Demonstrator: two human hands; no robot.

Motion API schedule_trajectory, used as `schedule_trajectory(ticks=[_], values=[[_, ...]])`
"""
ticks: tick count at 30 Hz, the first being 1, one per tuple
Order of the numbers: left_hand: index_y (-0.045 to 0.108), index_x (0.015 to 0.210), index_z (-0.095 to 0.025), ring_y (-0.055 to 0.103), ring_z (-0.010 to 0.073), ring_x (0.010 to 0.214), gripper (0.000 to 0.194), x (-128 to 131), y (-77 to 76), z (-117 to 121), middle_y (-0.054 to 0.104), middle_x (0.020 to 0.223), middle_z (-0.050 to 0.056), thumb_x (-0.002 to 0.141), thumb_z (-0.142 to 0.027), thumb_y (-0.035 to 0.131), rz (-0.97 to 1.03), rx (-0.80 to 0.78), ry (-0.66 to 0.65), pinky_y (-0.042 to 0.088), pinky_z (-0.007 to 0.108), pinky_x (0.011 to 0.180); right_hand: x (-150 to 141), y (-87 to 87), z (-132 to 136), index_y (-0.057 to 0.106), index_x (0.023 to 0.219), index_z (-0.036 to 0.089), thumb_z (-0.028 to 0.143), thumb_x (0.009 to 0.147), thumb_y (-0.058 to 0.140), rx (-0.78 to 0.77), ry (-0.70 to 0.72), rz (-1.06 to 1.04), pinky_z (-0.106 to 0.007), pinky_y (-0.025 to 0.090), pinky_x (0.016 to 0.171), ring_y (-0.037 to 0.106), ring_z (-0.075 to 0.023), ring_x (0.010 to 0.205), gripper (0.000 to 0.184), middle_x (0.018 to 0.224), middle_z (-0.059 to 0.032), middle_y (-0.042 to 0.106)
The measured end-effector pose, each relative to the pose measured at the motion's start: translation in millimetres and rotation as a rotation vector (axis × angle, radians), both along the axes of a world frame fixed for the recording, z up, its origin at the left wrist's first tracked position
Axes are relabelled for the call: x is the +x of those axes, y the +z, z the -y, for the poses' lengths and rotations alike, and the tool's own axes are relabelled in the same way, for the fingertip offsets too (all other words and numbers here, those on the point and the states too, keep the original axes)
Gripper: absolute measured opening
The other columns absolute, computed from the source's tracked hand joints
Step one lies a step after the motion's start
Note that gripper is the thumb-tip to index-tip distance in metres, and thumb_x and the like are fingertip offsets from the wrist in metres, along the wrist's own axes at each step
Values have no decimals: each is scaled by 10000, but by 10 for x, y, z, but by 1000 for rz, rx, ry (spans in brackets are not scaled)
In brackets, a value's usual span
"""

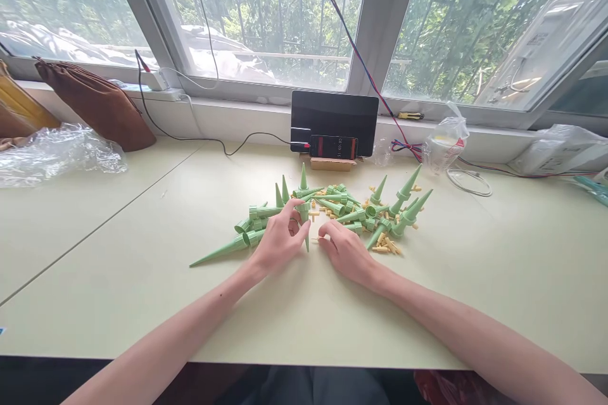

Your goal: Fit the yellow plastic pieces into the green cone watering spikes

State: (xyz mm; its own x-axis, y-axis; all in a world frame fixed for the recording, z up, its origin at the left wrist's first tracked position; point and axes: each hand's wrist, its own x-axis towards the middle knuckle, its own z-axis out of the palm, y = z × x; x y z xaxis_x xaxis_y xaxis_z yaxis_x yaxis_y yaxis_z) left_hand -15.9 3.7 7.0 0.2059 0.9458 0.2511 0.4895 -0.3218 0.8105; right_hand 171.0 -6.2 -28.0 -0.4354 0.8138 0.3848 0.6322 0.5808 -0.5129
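Note:
My left hand (281, 237) grips a green plastic watering spike (305, 215) between thumb and fingers, its point downward and its wide collar at the top. Close by on the right, my right hand (346, 250) is closed in a pinch. A thin yellowish tip (315, 239) sticks out of those fingers, most likely of a small yellow plastic piece mostly hidden by them. Just beyond both hands lies a heap of green spikes (332, 207), mixed with small yellow T-shaped fittings (314, 215). More yellow fittings (387, 245) lie beside my right hand.
A dark tablet (335, 115) and a phone (333, 147) stand at the back on a cardboard piece (331, 164). A bagged cup (445, 144) and coiled cable (469, 183) are back right. Brown bag (97, 104) and clear plastic wrap (61, 155) lie left.

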Motion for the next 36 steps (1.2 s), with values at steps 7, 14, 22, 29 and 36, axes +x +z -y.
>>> schedule_trajectory(ticks=[7, 14, 22, 29, 36], values=[[458, 1200, -239, 581, 121, 595, 319, -5, -2, -8, 581, 812, -19, 900, -317, 535, -3, -1, -12, 461, 234, 555, 2, -14, -31, 507, 930, 205, 153, 967, 432, 46, -9, -199, -286, 463, 675, 547, -165, 751, 99, 912, -44, 574], [466, 1195, -238, 600, 132, 626, 324, 1, -13, -4, 602, 830, -11, 889, -313, 547, -3, -1, -8, 480, 248, 586, 15, -27, -38, 508, 993, 225, 224, 988, 445, 39, -53, -492, -289, 562, 642, 576, -157, 787, 63, 938, -41, 534], [471, 1197, -235, 611, 141, 653, 331, 9, -11, 5, 617, 848, -4, 883, -305, 550, -12, -8, -34, 493, 264, 620, 18, 6, -41, 524, 1013, 230, 233, 975, 478, 93, -105, -526, -351, 593, 731, 573, -186, 875, 60, 944, -46, 548], [480, 1183, -230, 522, 111, 569, 315, 28, -21, 18, 559, 769, -33, 886, -312, 546, -23, 1, -93, 448, 240, 559, 20, 10, -40, 528, 1027, 228, 217, 971, 490, 100, -101, -521, -345, 585, 747, 573, -181, 885, 68, 954, -45, 556], [496, 1206, -224, 525, 102, 557, 344, 18, -24, 22, 556, 835, -12, 887, -341, 550, -7, -25, -103, 463, 248, 569, 24, 31, -29, 538, 1049, 228, 224, 972, 500, 110, -99, -508, -338, 583, 764, 595, -179, 900, 86, 965, -44, 579]])
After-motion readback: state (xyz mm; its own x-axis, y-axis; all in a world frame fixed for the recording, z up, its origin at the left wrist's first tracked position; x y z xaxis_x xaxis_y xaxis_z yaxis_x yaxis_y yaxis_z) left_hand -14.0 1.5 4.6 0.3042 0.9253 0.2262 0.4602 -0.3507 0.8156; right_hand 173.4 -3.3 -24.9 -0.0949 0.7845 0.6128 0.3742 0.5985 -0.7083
